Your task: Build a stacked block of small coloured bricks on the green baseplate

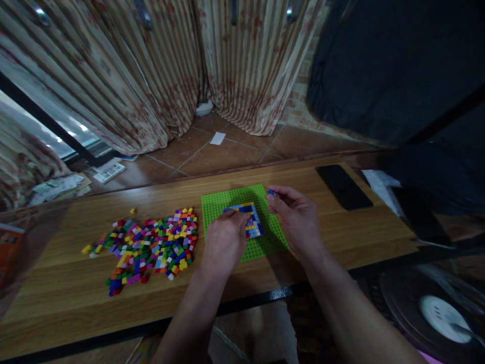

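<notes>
A bright green studded baseplate lies on the wooden table, bearing a low square of coloured toy bricks in blue, light blue, yellow and red. Over the left part of that square is my left hand, its fingers pinched together and pointing down at the bricks. Whatever its fingertips may hold is hidden. At the baseplate's right edge, my right hand is raised, with a small blue brick pinched between thumb and forefinger.
Left of the baseplate, a loose pile of many-coloured bricks spreads over the wooden table. A black phone lies to the right. Past the far edge are a tiled floor and striped curtains. A round-seated stool stands at lower right.
</notes>
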Motion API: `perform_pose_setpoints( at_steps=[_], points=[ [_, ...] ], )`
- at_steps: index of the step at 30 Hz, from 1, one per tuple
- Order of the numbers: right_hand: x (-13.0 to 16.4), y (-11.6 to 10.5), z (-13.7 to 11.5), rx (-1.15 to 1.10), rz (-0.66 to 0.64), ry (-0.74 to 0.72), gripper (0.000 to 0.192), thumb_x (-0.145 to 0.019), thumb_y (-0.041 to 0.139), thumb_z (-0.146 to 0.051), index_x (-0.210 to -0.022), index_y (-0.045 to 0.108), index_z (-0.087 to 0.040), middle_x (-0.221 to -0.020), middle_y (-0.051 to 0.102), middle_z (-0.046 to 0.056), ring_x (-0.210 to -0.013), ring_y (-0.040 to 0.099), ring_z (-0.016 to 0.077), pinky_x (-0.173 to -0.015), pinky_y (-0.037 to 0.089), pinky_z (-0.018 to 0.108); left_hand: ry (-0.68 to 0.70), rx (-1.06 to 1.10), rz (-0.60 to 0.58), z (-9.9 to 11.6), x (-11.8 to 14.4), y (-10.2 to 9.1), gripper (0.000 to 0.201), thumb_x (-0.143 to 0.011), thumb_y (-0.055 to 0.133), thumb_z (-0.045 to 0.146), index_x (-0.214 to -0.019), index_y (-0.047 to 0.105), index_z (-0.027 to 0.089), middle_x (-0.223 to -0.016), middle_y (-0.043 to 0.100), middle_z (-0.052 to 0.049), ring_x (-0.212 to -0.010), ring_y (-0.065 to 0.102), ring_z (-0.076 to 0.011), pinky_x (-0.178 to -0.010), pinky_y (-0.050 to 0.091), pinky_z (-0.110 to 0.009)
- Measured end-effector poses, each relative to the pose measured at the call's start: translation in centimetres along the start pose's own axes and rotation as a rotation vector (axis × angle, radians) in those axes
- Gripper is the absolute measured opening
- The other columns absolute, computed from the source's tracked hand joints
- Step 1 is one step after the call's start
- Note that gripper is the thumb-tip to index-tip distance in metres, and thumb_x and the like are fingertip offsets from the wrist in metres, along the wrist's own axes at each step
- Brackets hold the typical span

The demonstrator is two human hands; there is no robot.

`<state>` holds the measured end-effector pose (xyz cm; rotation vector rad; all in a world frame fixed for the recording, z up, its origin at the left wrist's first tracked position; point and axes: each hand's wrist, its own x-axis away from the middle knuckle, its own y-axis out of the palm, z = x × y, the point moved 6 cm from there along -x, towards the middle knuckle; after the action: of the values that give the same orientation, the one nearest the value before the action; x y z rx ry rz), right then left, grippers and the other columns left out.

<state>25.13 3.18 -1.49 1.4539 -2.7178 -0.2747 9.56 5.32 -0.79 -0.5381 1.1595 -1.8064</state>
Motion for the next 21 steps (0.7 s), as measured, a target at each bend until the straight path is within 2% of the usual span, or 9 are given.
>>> perform_pose_setpoints(
  at_steps=[11, 16, 21],
  points=[
    [0.13, 0.14, -0.03, -0.002, -0.041, -0.006, 0.02, -0.068, 0.075, -0.031, -0.086, 0.072, -0.023, -0.075, 0.065, -0.002, -0.065, 0.056, 0.0119, -0.062, 0.049, 0.028, -0.045, 0.025, 0.094, 0.18, 0.54, -0.13, 0.023, -0.093, 0.049, 0.019, -0.099, 0.072, 0.022, -0.103, 0.074, -0.005, -0.092, 0.07, -0.0189, -0.085, 0.053, -0.029],
    [0.19, 0.31, 0.05, -0.008, -0.044, 0.006, 0.02, -0.068, 0.075, -0.03, -0.085, 0.072, -0.022, -0.073, 0.063, -0.002, -0.063, 0.054, 0.0111, -0.062, 0.048, 0.028, -0.045, 0.029, 0.084, 0.38, 0.45, -0.12, 0.023, -0.092, 0.051, 0.018, -0.096, 0.073, 0.022, -0.101, 0.075, -0.004, -0.092, 0.071, -0.0197, -0.085, 0.054, -0.03],
    [0.22, 0.39, 0.05, -0.031, -0.035, 0.027, 0.021, -0.065, 0.077, -0.03, -0.084, 0.073, -0.022, -0.071, 0.063, -0.003, -0.062, 0.053, 0.0104, -0.06, 0.048, 0.026, -0.059, 0.022, 0.082, 0.3, 0.58, -0.18, 0.029, -0.093, 0.047, 0.015, -0.108, 0.072, 0.022, -0.109, 0.074, -0.006, -0.097, 0.07, -0.0221, -0.087, 0.054, -0.033]
  ],
)
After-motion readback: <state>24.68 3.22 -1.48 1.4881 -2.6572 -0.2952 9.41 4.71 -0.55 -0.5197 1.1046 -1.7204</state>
